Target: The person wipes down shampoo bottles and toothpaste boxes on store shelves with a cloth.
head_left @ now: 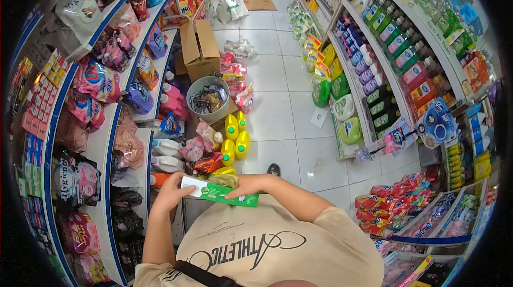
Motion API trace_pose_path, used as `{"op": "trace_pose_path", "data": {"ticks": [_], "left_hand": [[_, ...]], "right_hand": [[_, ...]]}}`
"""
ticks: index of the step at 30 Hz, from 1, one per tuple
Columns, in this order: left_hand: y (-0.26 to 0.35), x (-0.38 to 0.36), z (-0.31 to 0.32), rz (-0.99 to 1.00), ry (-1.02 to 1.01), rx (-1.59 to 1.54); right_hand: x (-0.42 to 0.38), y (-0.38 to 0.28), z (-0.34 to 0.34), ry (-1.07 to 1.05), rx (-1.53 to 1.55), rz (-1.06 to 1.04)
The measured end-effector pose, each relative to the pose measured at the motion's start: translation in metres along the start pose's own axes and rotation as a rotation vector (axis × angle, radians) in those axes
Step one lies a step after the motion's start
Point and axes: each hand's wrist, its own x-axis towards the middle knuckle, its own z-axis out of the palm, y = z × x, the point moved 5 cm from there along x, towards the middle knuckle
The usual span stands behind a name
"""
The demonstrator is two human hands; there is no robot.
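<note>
A slim green and white box is held level in front of my chest. My left hand grips its white end, thumb on the near face. My right hand is closed around the green end, fingers lying over the printed side. Beside my right fingers, behind the box, is a crumpled yellowish cloth-like thing; the hand seems to touch it, but its hidden part does not show. Just beyond my hands, yellow jugs with green caps stand on the floor next to pink and red packs.
Shelves of bagged detergent run close on my left. A grey bin and an open cardboard box stand ahead. On the right are shelves of bottles, a hanging blue pack and red packets. White floor tiles run between.
</note>
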Motion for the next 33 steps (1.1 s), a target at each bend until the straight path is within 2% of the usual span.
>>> {"op": "trace_pose_path", "data": {"ticks": [3,5,7,8,10,15,16,17,19,20,21,22,23,24,25,26,27,29,30,32,33], "left_hand": [[0.013,0.001,-0.002,0.064,-0.01,0.191],[0.013,-0.002,0.0,0.055,0.008,0.273],[0.021,-0.008,0.005,0.028,0.051,0.302],[0.034,-0.017,0.007,0.134,0.098,0.481],[0.023,-0.022,0.004,0.097,0.111,0.43],[0.002,-0.045,-0.005,0.04,0.191,0.312],[-0.015,-0.044,-0.008,0.033,0.197,0.303],[-0.03,-0.048,-0.01,-0.001,0.211,0.256],[-0.041,-0.056,-0.013,-0.067,0.235,0.167],[-0.065,-0.055,-0.019,-0.097,0.254,0.189],[-0.056,-0.065,-0.015,-0.219,0.241,0.17],[-0.046,-0.073,-0.012,-0.333,0.233,0.148],[-0.082,-0.063,-0.016,-0.026,0.237,0.29],[-0.092,-0.066,-0.014,-0.271,0.226,0.118],[-0.186,-0.047,-0.022,-0.274,0.327,0.097],[-0.159,-0.055,-0.01,-0.292,0.19,-0.007],[-0.165,-0.058,-0.001,-0.418,0.164,-0.108],[-0.141,-0.049,0.003,-0.426,0.19,-0.079],[-0.146,-0.042,0.005,-0.42,0.175,-0.038],[-0.116,-0.046,0.013,-0.408,0.082,-0.01],[-0.124,-0.034,0.02,-0.356,-0.057,-0.051]], "right_hand": [[-0.032,-0.02,0.008,0.008,0.14,-0.003],[-0.053,-0.056,0.009,0.009,0.116,0.078],[-0.041,-0.052,0.015,-0.013,0.088,0.115],[-0.038,-0.052,0.016,-0.024,0.074,0.123],[-0.032,-0.074,0.019,-0.046,0.054,0.153],[0.004,-0.126,0.029,0.192,0.064,-0.421],[0.024,-0.118,0.038,0.051,0.019,-0.408],[0.031,-0.111,0.04,0.171,-0.179,-0.466],[0.031,-0.12,0.047,0.1,-0.215,-0.359],[0.036,-0.109,0.054,0.132,-0.262,-0.362],[0.025,-0.121,0.053,0.101,-0.292,-0.384],[0.048,-0.079,0.065,0.051,-0.35,-0.362],[0.051,-0.062,0.068,-0.063,-0.301,-0.305],[0.017,-0.104,0.054,-0.143,-0.31,-0.178],[0.029,-0.06,0.065,0.021,-0.205,-0.579],[0.01,-0.078,0.052,-0.154,-0.209,-0.366],[0.003,-0.073,0.049,-0.219,-0.265,-0.156],[0.005,-0.03,0.037,-0.242,-0.348,-0.001],[0.011,-0.002,0.039,-0.212,-0.34,-0.059],[0.027,0.038,0.037,-0.132,-0.361,-0.151],[0.025,0.029,0.035,-0.175,-0.393,-0.04]]}}
